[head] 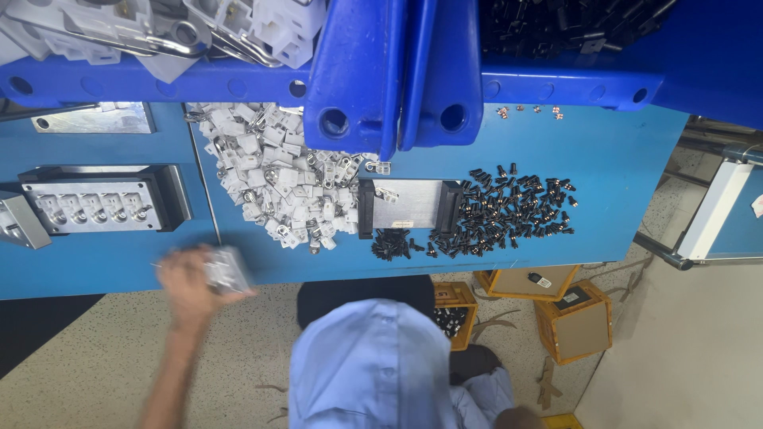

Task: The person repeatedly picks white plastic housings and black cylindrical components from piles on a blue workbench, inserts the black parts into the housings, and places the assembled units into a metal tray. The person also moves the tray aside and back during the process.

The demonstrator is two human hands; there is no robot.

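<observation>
At near edge of blue table [620,159], left hand [189,280] gripping blurred pale metal block [226,268], fingers curling around it; white plastic clips [278,179] and glossy black screws [509,210] lying piled mid-table; right hand unseen.

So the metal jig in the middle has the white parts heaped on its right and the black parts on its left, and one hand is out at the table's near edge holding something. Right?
Not quite: the sides are swapped. The head view shows the white parts heaped left of the metal jig and the black parts on its right. The hand is at the table's near edge holding a blurred pale piece.
</observation>
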